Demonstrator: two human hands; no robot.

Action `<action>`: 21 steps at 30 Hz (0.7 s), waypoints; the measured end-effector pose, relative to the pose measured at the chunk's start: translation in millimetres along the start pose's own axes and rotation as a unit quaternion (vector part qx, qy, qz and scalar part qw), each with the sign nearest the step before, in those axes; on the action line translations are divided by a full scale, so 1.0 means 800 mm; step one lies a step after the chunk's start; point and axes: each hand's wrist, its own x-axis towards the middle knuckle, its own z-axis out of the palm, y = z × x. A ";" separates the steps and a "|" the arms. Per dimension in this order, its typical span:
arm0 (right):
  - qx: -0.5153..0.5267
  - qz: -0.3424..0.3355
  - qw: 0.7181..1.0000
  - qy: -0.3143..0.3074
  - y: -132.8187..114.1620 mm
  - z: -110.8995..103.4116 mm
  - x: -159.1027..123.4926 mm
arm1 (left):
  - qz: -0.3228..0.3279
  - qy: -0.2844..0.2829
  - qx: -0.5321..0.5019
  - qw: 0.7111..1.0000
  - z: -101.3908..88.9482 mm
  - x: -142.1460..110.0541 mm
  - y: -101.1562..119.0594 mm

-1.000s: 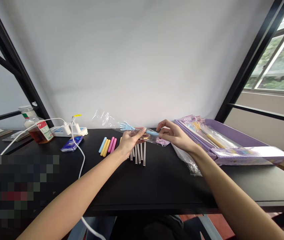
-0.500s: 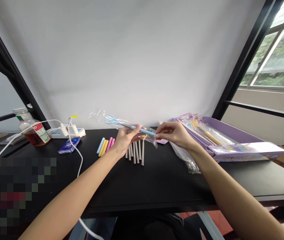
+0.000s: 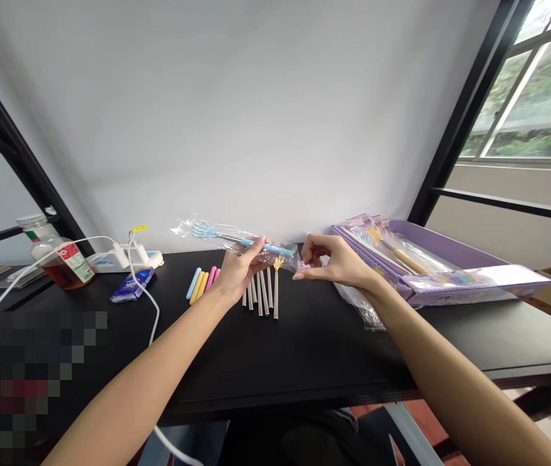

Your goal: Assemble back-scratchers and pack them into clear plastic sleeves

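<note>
A light-blue back scratcher (image 3: 275, 248) with a claw-shaped head and metal shaft lies in a clear plastic bag (image 3: 229, 238) above the desk. My left hand (image 3: 237, 272) is closed round its handle through the plastic, thumb on top. At the bag's right end, my right hand (image 3: 334, 260) pinches the plastic and a small pink piece (image 3: 305, 266), partly hidden by the fingers. Below my hands lie several metal rods (image 3: 260, 294), one with a yellow claw head (image 3: 279, 261). Blue, yellow and pink handles (image 3: 199, 287) lie to the left.
A purple box (image 3: 454, 294) with bagged back scratchers stands at right, beside loose plastic bags (image 3: 365, 309). On the left are a bottle of brown liquid (image 3: 64, 265), a white power strip (image 3: 103, 261), a blue packet (image 3: 132, 285) and a white cable (image 3: 155, 317).
My right hand has let go of the blue handle's end and now pinches the bag's end with the pink piece. The left hand keeps its hold, and the plastic now covers the handle.
</note>
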 end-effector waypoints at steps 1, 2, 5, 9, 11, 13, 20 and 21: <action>0.006 -0.001 1.000 -0.021 0.000 -0.002 0.000 | 0.002 0.012 -0.004 1.000 -0.001 0.001 0.001; 0.007 -0.003 0.999 -0.035 -0.001 -0.004 -0.001 | 0.003 0.022 -0.008 1.000 -0.002 0.002 0.002; -0.008 0.002 0.999 -0.032 0.000 -0.008 -0.001 | -0.003 0.044 -0.018 0.999 -0.005 0.004 0.003; -0.001 0.007 1.000 -0.018 -0.002 -0.008 -0.002 | -0.003 0.030 -0.014 0.999 -0.007 0.005 -0.002; 0.012 -0.003 1.000 -0.018 -0.004 -0.006 -0.002 | 0.003 0.019 -0.010 1.000 -0.007 0.005 -0.005; 0.006 -0.014 1.000 -0.014 -0.004 -0.003 -0.002 | 0.006 0.017 -0.007 1.000 -0.008 0.005 -0.006; -0.039 -0.027 0.999 0.005 0.002 -0.005 -0.001 | 0.000 0.020 -0.010 1.000 -0.008 0.006 -0.009; -0.041 -0.029 0.999 -0.002 0.003 -0.005 -0.001 | -0.002 0.019 -0.010 1.000 -0.007 0.006 -0.009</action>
